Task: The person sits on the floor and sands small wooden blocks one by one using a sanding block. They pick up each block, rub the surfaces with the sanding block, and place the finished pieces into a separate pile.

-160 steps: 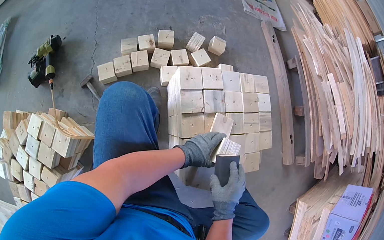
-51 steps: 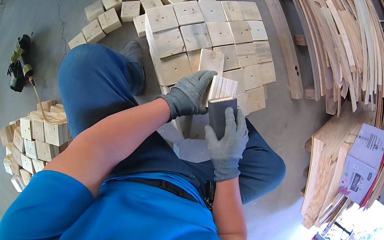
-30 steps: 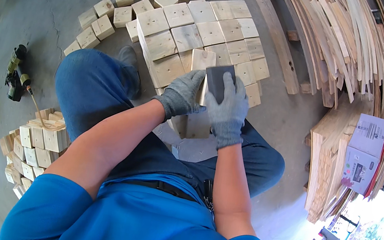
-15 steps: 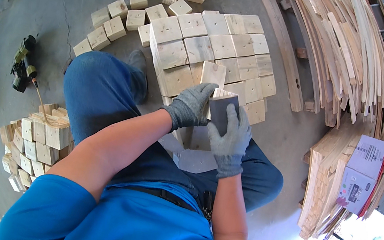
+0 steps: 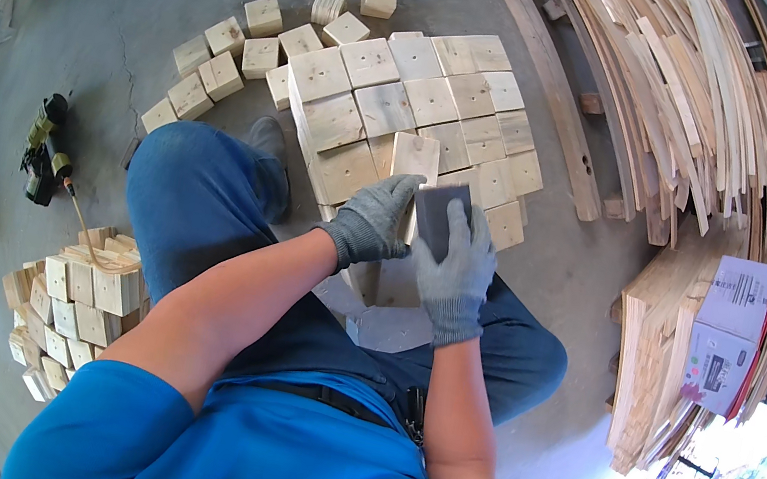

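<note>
My left hand (image 5: 370,220), in a grey knit glove, is closed round a pale wooden block, mostly hidden behind the fingers and the dark pad. My right hand (image 5: 454,270), gloved the same way, grips a dark grey sanding block (image 5: 433,220) by its broad face and holds it against the wooden block's right side. Just beyond both hands stands a large stack of pale wooden blocks (image 5: 430,100), each top face showing a small dark spot. One block (image 5: 415,156) rests on the stack's near edge.
Loose blocks (image 5: 220,75) lie left of the stack. Far left are a nail-gun-like tool (image 5: 44,147) with a hose and a second block pile (image 5: 72,314). Right: a long beam (image 5: 543,73), heaped wood strips (image 5: 666,94) and a carton (image 5: 728,333).
The sanding block has shifted slightly up and tilted, now covering the wooden block's top that showed before. Both hands stay together in nearly the same place; the whole view has shifted slightly.
</note>
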A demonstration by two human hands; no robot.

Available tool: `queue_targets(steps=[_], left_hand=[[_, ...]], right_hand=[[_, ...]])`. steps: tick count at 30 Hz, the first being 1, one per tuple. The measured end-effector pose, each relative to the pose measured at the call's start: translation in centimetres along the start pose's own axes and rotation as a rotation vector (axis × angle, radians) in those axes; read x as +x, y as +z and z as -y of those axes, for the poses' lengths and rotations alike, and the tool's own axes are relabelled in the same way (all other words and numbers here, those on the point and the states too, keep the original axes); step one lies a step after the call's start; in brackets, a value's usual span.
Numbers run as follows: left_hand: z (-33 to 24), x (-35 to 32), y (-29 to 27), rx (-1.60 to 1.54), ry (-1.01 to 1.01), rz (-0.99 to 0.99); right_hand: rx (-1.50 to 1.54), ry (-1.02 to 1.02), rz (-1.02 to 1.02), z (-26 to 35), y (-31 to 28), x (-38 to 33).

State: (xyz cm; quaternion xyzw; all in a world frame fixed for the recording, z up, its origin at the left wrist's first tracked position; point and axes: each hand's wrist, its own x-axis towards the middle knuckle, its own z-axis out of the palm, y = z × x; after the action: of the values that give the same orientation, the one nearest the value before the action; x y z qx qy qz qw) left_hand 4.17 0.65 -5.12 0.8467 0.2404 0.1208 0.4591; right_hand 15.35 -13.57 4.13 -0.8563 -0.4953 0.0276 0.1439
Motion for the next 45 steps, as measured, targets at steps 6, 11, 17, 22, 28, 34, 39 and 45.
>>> queue_targets(steps=[6, 11, 17, 22, 28, 34, 39, 45], left_hand=[[-0.5, -0.2, -0.3, -0.017, -0.021, -0.008], [-0.4, 0.0, 0.0, 0.023, -0.035, 0.002], [0.1, 0.0, 0.3, -0.012, 0.009, -0.047], [0.2, 0.0, 0.6, -0.055, 0.034, -0.067], [0.1, -0.1, 0.4, 0.0, 0.0, -0.029], [-0.2, -0.1, 0.0, -0.008, -0.009, -0.019], [-0.7, 0.0, -0.2, -0.018, -0.04, -0.004], [0.0, 0.1, 0.1, -0.016, -0.015, -0.008]], right_hand=[[0.046, -0.084, 0.005, -0.7, -1.0, -6.8], [0.03, -0.07, 0.01, -0.7, -1.1, -4.7], [0.017, 0.019, -0.034, -1.3, 0.1, 4.2], [0.03, 0.058, -0.025, -1.9, 0.5, 6.5], [0.004, 0.012, -0.007, -1.3, -0.2, -0.3], [0.022, -0.05, -0.005, -1.5, -1.0, -7.0], [0.033, -0.056, -0.015, -1.8, -1.0, -4.7], [0.058, -0.005, -0.076, -3.5, 0.4, 4.0]])
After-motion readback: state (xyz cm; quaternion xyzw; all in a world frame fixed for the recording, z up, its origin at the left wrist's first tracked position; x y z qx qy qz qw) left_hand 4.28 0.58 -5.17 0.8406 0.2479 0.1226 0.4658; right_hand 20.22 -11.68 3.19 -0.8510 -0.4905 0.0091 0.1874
